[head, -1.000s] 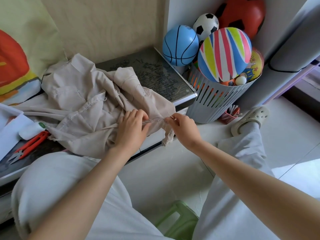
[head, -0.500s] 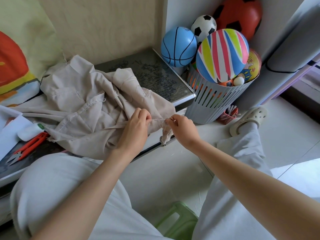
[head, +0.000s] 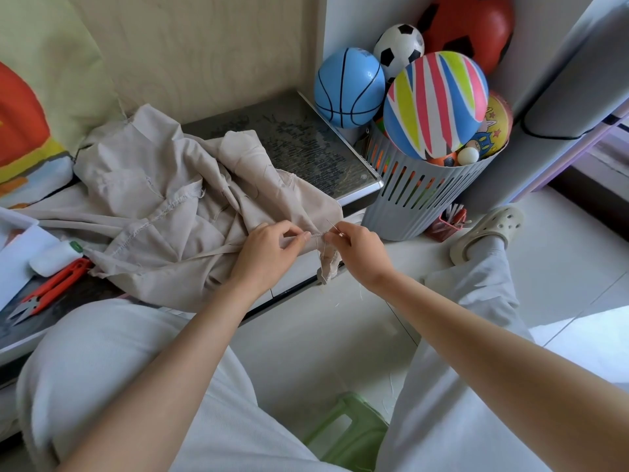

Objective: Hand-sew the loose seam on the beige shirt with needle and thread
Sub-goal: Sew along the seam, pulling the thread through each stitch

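Since a moment ago both hands are sitting slightly lower. The left hand (head: 269, 253) is pinching the seam of the beige shirt (head: 163, 212), heaped on the counter (head: 306, 148). The right hand (head: 357, 247) is clenching the needle (head: 332, 225); its thread is barely visible.

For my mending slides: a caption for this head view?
Left hand pinches the beige shirt seam while right hand holds the needle at it.
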Available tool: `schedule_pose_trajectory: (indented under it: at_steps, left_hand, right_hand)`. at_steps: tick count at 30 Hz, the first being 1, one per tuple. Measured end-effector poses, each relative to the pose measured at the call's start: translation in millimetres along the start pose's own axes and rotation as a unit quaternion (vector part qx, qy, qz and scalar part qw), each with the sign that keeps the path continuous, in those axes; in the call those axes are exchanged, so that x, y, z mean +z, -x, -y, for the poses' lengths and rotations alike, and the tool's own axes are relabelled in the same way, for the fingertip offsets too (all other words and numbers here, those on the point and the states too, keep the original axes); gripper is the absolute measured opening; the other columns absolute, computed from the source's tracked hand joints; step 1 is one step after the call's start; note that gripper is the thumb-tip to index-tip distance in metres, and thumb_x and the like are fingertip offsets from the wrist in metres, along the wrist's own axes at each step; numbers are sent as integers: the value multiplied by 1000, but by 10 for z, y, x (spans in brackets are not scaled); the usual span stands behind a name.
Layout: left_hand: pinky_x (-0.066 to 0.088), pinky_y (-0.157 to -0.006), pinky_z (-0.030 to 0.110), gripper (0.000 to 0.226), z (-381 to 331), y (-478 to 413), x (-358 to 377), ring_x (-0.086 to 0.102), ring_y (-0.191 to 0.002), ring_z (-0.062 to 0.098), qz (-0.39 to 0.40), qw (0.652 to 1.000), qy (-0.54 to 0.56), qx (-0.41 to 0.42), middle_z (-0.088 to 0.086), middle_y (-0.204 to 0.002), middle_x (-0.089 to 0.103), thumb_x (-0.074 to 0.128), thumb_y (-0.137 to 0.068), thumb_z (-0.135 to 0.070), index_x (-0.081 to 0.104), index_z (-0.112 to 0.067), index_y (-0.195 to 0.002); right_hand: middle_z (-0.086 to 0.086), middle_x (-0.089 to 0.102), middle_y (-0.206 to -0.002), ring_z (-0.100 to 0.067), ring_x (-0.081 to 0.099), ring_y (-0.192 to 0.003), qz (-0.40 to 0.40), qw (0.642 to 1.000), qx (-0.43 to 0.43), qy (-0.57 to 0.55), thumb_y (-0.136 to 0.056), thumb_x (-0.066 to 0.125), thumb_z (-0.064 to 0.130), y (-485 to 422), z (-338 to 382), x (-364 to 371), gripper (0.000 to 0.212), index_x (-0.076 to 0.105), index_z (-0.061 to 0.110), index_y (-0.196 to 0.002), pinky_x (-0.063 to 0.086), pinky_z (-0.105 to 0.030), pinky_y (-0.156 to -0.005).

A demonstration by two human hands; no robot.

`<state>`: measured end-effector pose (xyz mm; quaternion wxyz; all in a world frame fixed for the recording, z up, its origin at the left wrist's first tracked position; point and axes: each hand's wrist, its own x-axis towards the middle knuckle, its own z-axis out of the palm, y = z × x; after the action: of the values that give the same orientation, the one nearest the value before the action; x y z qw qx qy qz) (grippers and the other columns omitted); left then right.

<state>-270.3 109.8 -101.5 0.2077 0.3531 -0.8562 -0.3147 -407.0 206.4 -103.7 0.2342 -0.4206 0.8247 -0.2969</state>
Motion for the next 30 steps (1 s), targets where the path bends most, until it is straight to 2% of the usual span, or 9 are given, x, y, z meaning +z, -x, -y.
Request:
schedule_pose_trajectory:
  at_steps: [2, 4, 7, 9, 13, 17, 22, 26, 30]
  left_hand:
    - [26, -64, 22, 17, -6, -9, 0, 44, -78, 16, 5, 1000, 8, -1, -16, -62, 43, 61, -91, -28, 70, -13, -91]
    - [25, -64, 23, 15, 14, -24, 8, 43, -78, 16, 10, 1000, 4, 6, -18, -62, 43, 62, -90, -26, 69, -12, -88]
    - [29, -71, 25, 13, 74, -32, 30, 48, -84, 23, 9, 1000, -16, 24, -6, -72, 58, 64, -88, -20, 66, -10, -81]
    - [30, -77, 27, 11, 100, -29, 42, 50, -88, 29, -3, 998, -46, 42, 4, -82, 59, 67, -86, -17, 64, -9, -80]
    - [28, -85, 31, 21, 56, -9, 65, 51, -96, 29, -22, 995, -77, 55, 5, -95, 58, 70, -82, -23, 58, -10, -93]
    - [37, -93, 37, 31, -15, 41, 70, 60, -100, 18, 12, 999, -23, 33, -6, -97, 63, 65, -87, -35, 53, -15, -107]
    - [50, -75, 34, 20, -24, 50, 32, 62, -79, 18, 56, 995, 71, -35, -12, -72, 55, 60, -89, -34, 58, -18, -101]
    - [34, -57, 13, 13, -53, 70, -7, 49, -63, 7, 39, 998, 51, -27, -13, -64, 49, 62, -88, -27, 60, -14, -88]
    - [34, -54, 13, 10, -43, 74, -28, 42, -56, 10, 35, 998, 53, -26, -5, -61, 50, 59, -90, -12, 59, -3, -85]
  right_hand:
    - [8, 47, -57, -8, 40, -53, 2, 1000, -4, -3, -97, 49, 29, -4, -8, -8, 20, 56, 21, -80, 30, -28, -51]
    - [9, 47, -57, -8, 40, -54, 4, 1000, -8, -4, -97, 50, 29, -3, -14, -11, 20, 57, 21, -80, 30, -28, -51]
    - [11, 45, -56, -8, 40, -55, 4, 1000, -9, -10, -97, 50, 28, 4, -31, -8, 20, 57, 21, -79, 29, -27, -51]
    - [12, 43, -55, -8, 39, -55, 3, 1000, -9, -11, -96, 50, 27, 12, -32, -10, 20, 56, 22, -78, 28, -27, -51]
    - [9, 42, -54, -9, 38, -53, 4, 1000, -12, -10, -97, 50, 28, 22, -7, -15, 20, 56, 21, -79, 27, -28, -50]
    - [8, 45, -54, -10, 40, -52, 10, 999, -31, -16, -95, 52, 28, 41, 56, 3, 21, 57, 18, -78, 31, -30, -52]
    - [3, 53, -61, -15, 47, -61, 15, 999, -36, 2, -95, 51, 28, 19, 112, -5, 19, 63, 14, -90, 38, -34, -59]
    - [8, 51, -58, -16, 47, -60, 20, 1000, -21, 13, -95, 50, 29, 12, 102, -21, 16, 61, 21, -87, 34, -29, -56]
    - [5, 58, -68, -18, 52, -69, 24, 1000, -6, 18, -95, 49, 30, 3, 120, -49, 17, 64, 22, -91, 37, -29, -59]
